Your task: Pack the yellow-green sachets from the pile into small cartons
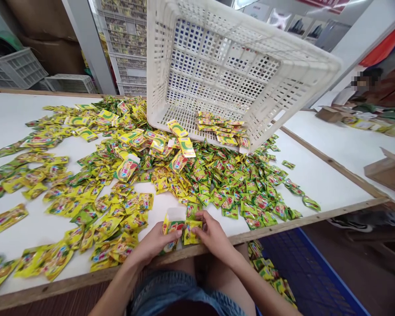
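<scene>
Close to the table's front edge, my left hand (155, 242) is closed on a small yellow, red and green carton (174, 226) whose pale top flap stands up. My right hand (213, 235) pinches a yellow packet (191, 232) right beside that carton. Just behind my right fingertips lies a green packet (192, 210). Heaps of yellow packets (118, 219) spread out to the left, and a pile of green packets (230, 175) lies to the right. Several small cartons (128, 168) rest on the heap further back.
A big white plastic crate (213, 79) stands tilted on the heap, its open side towards me, with flattened cartons (224, 127) inside. Below the table's right front sits a blue crate (303, 267) with packets beside it. Another person (365, 81) is at the far right, near a cardboard box (388, 171).
</scene>
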Tool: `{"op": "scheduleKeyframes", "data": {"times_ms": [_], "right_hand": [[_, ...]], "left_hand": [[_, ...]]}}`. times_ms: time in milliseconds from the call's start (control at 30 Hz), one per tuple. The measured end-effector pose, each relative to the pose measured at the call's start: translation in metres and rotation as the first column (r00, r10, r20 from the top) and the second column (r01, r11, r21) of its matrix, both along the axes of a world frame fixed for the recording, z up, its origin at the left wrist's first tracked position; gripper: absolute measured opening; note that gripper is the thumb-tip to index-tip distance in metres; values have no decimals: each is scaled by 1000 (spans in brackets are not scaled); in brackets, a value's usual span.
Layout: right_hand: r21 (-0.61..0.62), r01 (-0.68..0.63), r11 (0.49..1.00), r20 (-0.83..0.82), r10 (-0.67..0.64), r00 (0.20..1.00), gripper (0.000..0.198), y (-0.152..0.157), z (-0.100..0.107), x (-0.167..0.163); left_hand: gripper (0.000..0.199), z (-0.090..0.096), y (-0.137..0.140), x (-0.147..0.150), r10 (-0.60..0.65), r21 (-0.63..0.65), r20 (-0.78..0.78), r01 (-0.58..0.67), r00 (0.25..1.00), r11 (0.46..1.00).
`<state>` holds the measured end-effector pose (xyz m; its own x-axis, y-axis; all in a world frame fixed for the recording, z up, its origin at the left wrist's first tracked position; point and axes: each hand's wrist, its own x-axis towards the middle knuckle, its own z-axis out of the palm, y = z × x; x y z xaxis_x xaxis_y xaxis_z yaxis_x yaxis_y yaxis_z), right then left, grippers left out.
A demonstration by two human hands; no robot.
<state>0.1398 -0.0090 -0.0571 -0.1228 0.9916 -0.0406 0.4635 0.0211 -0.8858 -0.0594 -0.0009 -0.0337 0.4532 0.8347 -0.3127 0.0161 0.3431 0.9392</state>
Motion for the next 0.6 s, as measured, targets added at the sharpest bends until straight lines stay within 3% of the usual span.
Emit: {"op": "scheduleKeyframes", "data": {"times_ms": [133, 233, 400, 500, 600], "right_hand": [[-240, -25, 970, -395, -74, 916, 37, -1, -1, -9], [-269, -22, 963, -485, -115, 867, 38, 1, 3, -14], [-24, 111, 994, -314, -113, 943, 26, 19, 26, -7], [110, 9, 994, -210, 14, 978, 19, 32, 52, -9], [242, -155, 958, -54, 173, 983, 18, 39, 73, -18]], "left_hand": [[44, 0, -4, -1, 109, -19, 28, -108, 994, 994], [44, -1, -3, 1, 150, -35, 102, -147, 983, 989], [35, -5, 5, 8, 188, -52, 99, -184, 977, 982], [30, -4, 7, 16, 124, -50, 81, -121, 989, 991], [29, 0, 7, 22, 90, -49, 101, -86, 991, 995]]}}
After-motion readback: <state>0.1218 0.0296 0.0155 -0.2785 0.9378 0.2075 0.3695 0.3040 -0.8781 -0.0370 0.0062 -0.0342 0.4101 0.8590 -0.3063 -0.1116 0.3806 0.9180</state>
